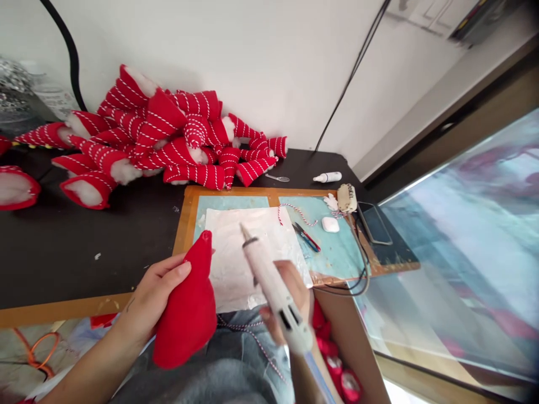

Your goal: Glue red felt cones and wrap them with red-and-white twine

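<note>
The left hand (147,297) cradles a red felt cone (189,311) above the near edge of the desk (95,275), its fingers (168,266) curled closely along one side, leaving the pointed tip free of the grip. The right hand (288,286) holds a white hot glue gun (273,286), its fingers (266,315) wrapped around the handle, with the nozzle angled far and left, near the cone's tip. Beneath them, a sheet of aluminium foil (248,252) lies on a teal cutting mat (309,207), probably to catch glue. Red-and-white baker's twine (297,212) and small scissors (306,237) lie within easy reach to the right, while a heap of striped red gnome hats (168,129) sits farther off, away from the work.
</note>
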A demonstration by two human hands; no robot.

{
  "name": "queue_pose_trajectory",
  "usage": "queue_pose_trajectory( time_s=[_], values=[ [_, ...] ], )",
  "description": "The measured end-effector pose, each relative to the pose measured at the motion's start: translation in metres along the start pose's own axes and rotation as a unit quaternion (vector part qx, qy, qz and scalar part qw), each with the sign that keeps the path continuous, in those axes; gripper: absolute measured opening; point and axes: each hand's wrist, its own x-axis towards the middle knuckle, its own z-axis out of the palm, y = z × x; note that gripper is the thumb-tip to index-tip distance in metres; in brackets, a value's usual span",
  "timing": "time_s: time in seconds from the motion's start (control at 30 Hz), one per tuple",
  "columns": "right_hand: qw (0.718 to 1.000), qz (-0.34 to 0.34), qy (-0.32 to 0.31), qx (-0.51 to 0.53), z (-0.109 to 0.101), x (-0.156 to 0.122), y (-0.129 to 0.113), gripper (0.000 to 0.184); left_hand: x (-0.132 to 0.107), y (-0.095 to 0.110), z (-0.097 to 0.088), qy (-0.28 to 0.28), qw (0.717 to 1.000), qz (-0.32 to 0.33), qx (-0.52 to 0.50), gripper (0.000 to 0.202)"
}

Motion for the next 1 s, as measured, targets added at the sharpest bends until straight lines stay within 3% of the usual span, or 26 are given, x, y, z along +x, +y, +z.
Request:
queue_pose_trajectory(
  time_s=[0.1, 0.2, 0.27, 0.37, 0.47, 0.57, 0.63, 0.73, 0.83, 0.9, 0.97, 1.0],
  values=[
    [0.987, -0.012, -0.038, -0.153, -0.024, 0.024, 0.037, 0.025, -0.003, -0.001, -0.002, 0.001, 1.000, 0.009, 0.002, 0.053],
    [0.945, 0.014, -0.154, -0.289, -0.028, 0.053, 0.072, 0.027, -0.008, -0.008, -0.005, -0.003, 0.998, 0.060, -0.011, 0.058],
    [0.918, 0.030, -0.228, -0.322, -0.022, 0.065, 0.090, 0.026, -0.013, -0.014, -0.007, -0.005, 0.994, 0.109, -0.034, 0.057],
    [0.912, 0.035, -0.276, -0.302, -0.014, 0.067, 0.103, 0.033, -0.017, -0.026, -0.007, -0.010, 0.982, 0.178, -0.060, 0.055],
    [0.956, 0.042, -0.217, -0.194, -0.021, 0.052, 0.082, 0.044, -0.021, -0.040, -0.008, -0.025, 0.967, 0.241, -0.071, 0.064],
    [0.992, 0.046, -0.117, -0.008, -0.033, 0.023, 0.030, 0.049, -0.024, -0.055, -0.009, -0.066, 0.959, 0.267, -0.070, 0.065],
    [0.976, 0.075, -0.157, 0.133, -0.034, -0.001, -0.007, 0.059, -0.026, -0.064, -0.005, -0.114, 0.948, 0.291, -0.057, 0.058],
    [0.946, 0.140, -0.184, 0.228, -0.026, -0.035, -0.040, 0.073, -0.032, -0.075, 0.007, -0.193, 0.924, 0.330, -0.015, 0.046],
    [0.928, 0.201, -0.150, 0.276, -0.028, -0.068, -0.040, 0.064, -0.036, -0.088, 0.021, -0.265, 0.909, 0.319, 0.040, 0.041],
    [0.920, 0.241, -0.116, 0.288, -0.045, -0.094, -0.030, 0.058, -0.035, -0.103, 0.025, -0.272, 0.893, 0.351, 0.072, 0.032],
    [0.912, 0.288, -0.046, 0.287, -0.069, -0.123, -0.019, 0.054, -0.029, -0.123, 0.023, -0.292, 0.853, 0.404, 0.154, 0.014],
    [0.905, 0.311, 0.005, 0.290, -0.082, -0.137, -0.015, 0.054, -0.024, -0.136, 0.021, -0.324, 0.820, 0.418, 0.221, 0.006]
  ],
)
